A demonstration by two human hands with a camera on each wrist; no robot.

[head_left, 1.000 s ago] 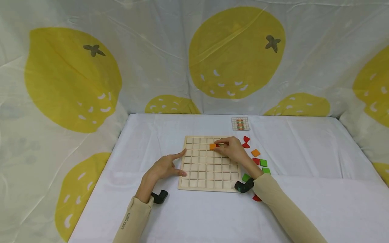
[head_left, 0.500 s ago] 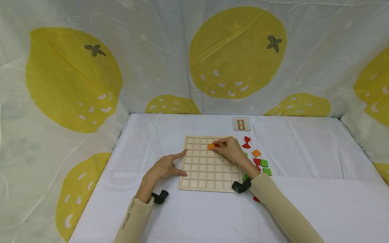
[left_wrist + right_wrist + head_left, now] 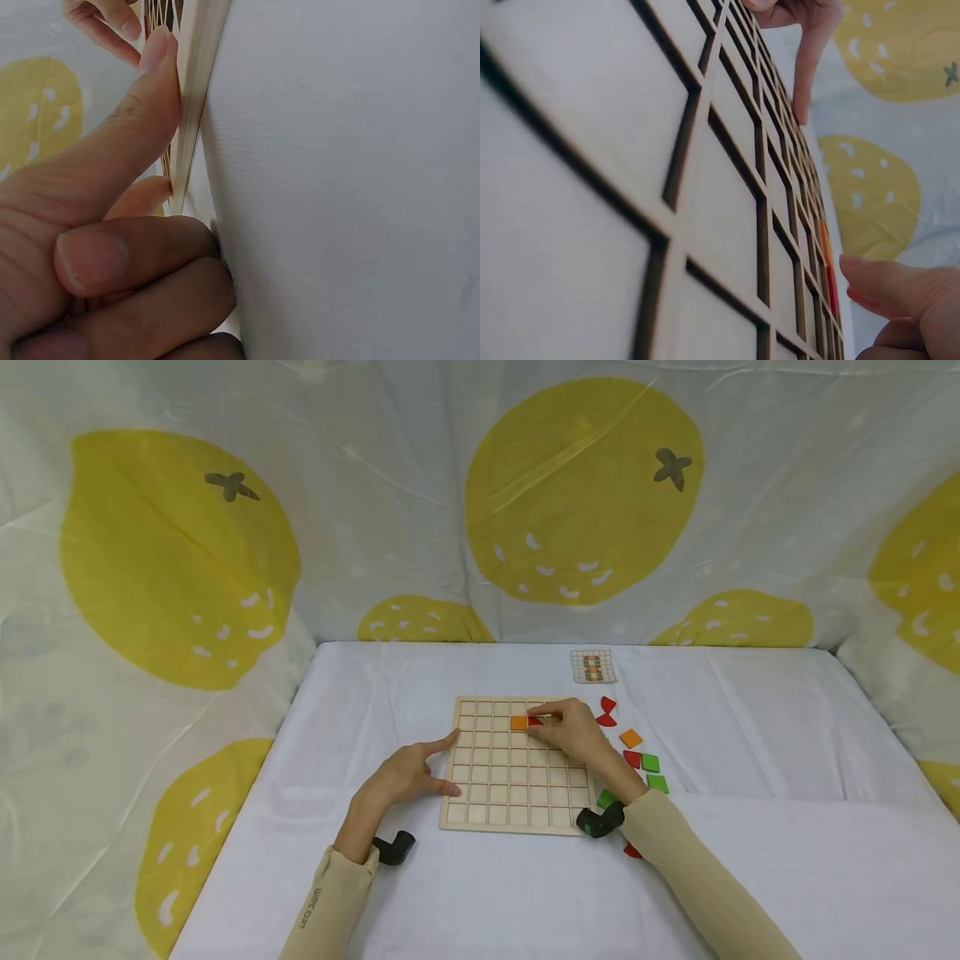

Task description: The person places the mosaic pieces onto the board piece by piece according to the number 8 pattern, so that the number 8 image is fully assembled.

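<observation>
A wooden grid board (image 3: 480,822) lies on the white table. My left hand (image 3: 401,772) braces its left edge, thumb and index finger spread along the frame; the left wrist view shows the thumb (image 3: 154,90) against the rim and other fingers curled below. An orange square tile (image 3: 519,722) lies in a cell of the second row from the back. Right beside it a red curved tile (image 3: 535,722) shows between the thumb and index finger of my right hand (image 3: 573,727). Those two fingertips stand apart just right of the orange tile.
Right of the board lie loose tiles: red quarter-shaped pieces (image 3: 607,703), another orange square (image 3: 631,738) and several green ones (image 3: 650,763). A small card with a coloured pattern (image 3: 593,667) lies at the back. A lemon-print cloth (image 3: 420,510) hangs behind the table.
The orange tile has shifted slightly left into its cell, and my right fingertips have come off it. My left hand has stayed at the board's edge.
</observation>
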